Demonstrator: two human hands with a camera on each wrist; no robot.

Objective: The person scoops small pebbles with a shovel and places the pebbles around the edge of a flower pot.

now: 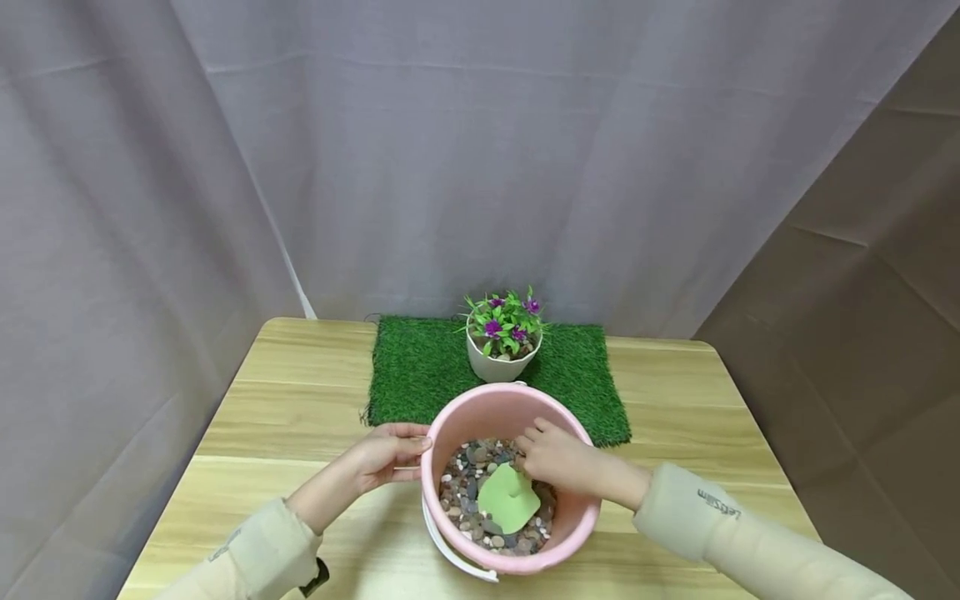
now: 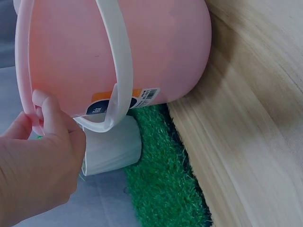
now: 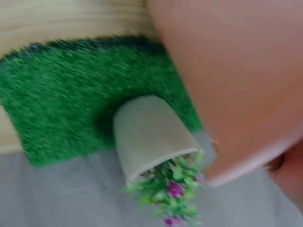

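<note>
A pink bucket (image 1: 438,417) stands on the table with a layer of mixed pebbles (image 1: 472,458) in its bottom. My left hand (image 1: 382,460) pinches the bucket's rim at the left, thumb and fingers on either side of it in the left wrist view. Inside the bucket, my right hand (image 1: 558,460) has its fingers curled at the upper end of a light green toy shovel (image 1: 510,504). The shovel's broad blade lies over the pebbles; its handle is hidden by the hand. In the right wrist view the bucket wall (image 3: 236,71) hides most of this hand.
Behind the bucket, a white pot (image 1: 498,367) with purple-flowered plants (image 1: 510,323) stands on a green artificial grass mat (image 1: 420,375). The bucket's white handle (image 1: 450,552) hangs down at its front left. Grey curtains (image 1: 450,167) rise behind the wooden table (image 1: 285,400).
</note>
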